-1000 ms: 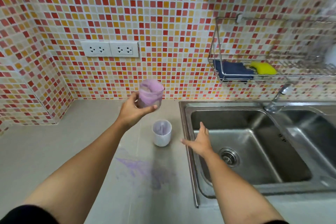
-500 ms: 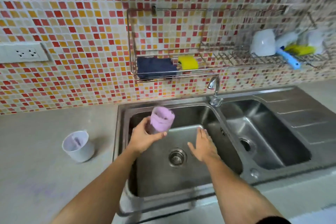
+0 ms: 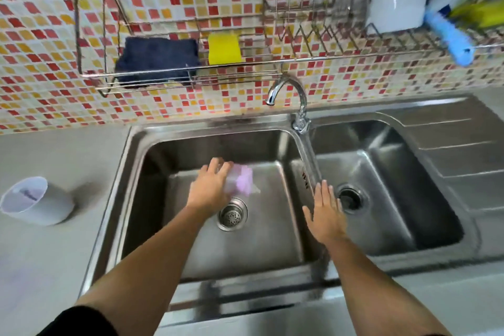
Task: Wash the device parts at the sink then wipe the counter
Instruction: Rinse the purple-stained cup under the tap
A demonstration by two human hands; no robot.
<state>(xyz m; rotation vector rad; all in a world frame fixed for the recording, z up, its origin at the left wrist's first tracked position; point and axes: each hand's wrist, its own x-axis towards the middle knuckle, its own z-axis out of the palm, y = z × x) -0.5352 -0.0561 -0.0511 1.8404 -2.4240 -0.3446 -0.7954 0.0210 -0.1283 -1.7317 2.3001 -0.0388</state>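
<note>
White plastic at the far left: a small cup on the grey counter, with purple smears inside, well apart from both hands. Judged light, rigid and easy to knock over. Best taken round the wall with a full wrap, not pinched by the thin rim.

Next rightward, inside the left basin of the steel sink: left hand, back turned up, fingers curled over a purple cup, holding it just behind the drain strainer. Motion blur here (cannot tell whether lifted off the basin floor or resting on it). Looks like clear, thin-walled plastic coated in purple residue: light, stiff and not very fragile, though likely slick once wet. Safer gripped round the middle, thumb opposite fingers, mouth turned toward the spout for rinsing.

Above, on the wall rack: dark cloth and yellow sponge, both soft, handy for the scrubbing and the later wipe. Tap curving toward the left basin, no water visible.

Farthest right: right hand, flat, fingers straight and spread, holding nothing, hovering over the divider between the two basins.
</note>
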